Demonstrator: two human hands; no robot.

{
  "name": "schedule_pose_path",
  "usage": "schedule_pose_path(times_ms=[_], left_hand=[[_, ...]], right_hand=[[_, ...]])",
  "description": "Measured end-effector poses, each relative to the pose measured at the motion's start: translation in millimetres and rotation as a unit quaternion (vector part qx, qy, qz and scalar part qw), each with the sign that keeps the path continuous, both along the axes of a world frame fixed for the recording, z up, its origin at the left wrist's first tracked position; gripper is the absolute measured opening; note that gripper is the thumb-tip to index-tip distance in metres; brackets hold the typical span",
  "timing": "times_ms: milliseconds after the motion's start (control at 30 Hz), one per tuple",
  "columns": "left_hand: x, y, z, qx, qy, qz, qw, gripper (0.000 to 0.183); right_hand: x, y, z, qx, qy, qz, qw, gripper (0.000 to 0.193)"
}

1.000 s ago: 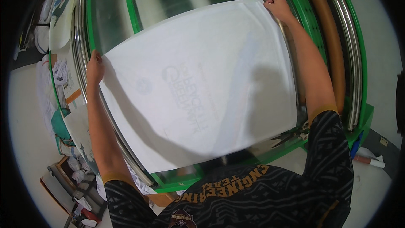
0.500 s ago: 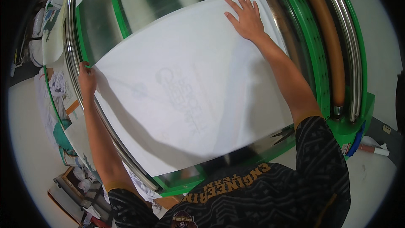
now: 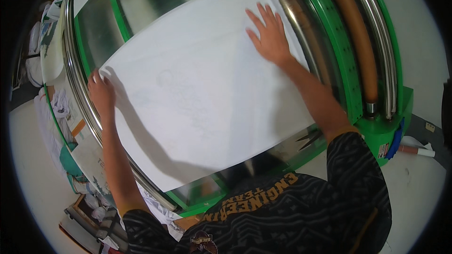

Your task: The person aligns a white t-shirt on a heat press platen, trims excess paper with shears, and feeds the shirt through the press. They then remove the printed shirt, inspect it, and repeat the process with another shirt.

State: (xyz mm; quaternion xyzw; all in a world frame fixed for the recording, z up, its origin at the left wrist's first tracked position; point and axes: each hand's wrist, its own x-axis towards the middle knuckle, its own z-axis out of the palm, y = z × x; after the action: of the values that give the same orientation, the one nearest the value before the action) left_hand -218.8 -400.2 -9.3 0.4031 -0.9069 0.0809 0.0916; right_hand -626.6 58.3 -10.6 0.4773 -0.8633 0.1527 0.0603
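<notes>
Moved right hand (image 3: pixel 272 40), fingers spread, in from top edge of white sheet (image 3: pixel 202 89) lying mid-frame on green bench (image 3: pixel 117 11). Got left hand (image 3: pixel 102 93) at left corner; can't tell if pinching. Could crease or skew sheet by dragging unevenly.
</notes>
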Motion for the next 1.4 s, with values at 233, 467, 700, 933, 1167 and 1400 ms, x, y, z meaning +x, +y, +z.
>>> schedule_pose_path(times_ms=[233,467,700,933,1167,1400], left_hand=[[109.1,270.3,13.5,0.140,-0.041,0.016,0.989,0.069],[102.3,355.3,-6.7,0.178,-0.033,0.097,0.979,0.070],[138.4,366.9,18.3,0.263,-0.010,0.117,0.958,0.070],[235.7,452.2,64.4,0.232,0.017,0.333,0.914,0.050],[290.0,421.8,22.4,0.262,0.143,0.402,0.866,0.054],[266.9,400.9,5.0,0.308,0.186,0.441,0.823,0.039]], right_hand=[[144.9,165.3,34.2,0.105,-0.112,-0.049,0.987,0.070],[129.4,221.9,23.9,0.115,-0.071,-0.082,0.987,0.069],[68.8,284.5,26.2,0.104,-0.103,-0.297,0.944,0.069],[73.6,365.8,17.7,0.099,-0.208,-0.303,0.925,0.046],[76.6,339.2,37.5,-0.031,-0.239,-0.281,0.929,0.016],[60.9,320.0,12.0,-0.320,-0.622,-0.284,0.656,0.023]])
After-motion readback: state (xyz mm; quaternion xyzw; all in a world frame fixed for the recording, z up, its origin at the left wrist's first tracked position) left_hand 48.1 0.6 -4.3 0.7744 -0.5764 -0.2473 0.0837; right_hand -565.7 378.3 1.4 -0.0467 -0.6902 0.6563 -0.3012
